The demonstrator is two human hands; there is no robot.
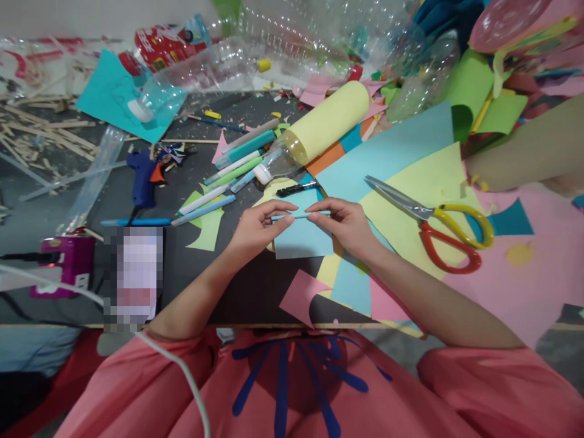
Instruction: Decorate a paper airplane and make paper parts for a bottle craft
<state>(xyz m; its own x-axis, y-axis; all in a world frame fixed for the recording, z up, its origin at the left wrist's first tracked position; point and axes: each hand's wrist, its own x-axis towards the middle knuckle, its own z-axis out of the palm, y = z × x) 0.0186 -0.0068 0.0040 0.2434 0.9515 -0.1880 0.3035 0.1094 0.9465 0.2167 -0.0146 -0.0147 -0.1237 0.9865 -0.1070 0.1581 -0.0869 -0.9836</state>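
Note:
A thin light blue roll [300, 215] is pinched at its two ends between my hands. My left hand [267, 224] grips its left part with thumb and fingers, and my right hand [340, 222] holds its right part the same way. Beneath them lies a light blue paper square [303, 243]. A black pen [297, 188] rests just beyond my fingers. Past it, a bottle wrapped in yellow paper [331, 121] lies on its side. Scissors [426, 216] with red and yellow handles lie open to the right of my right hand.
Several markers [246, 146], a blue glue gun [143, 176] and a phone [137, 274] are on the left. Clear plastic bottles [196, 73] line the back. Coloured paper sheets [515, 274] spread over the right, where another person's arm [524, 152] reaches in.

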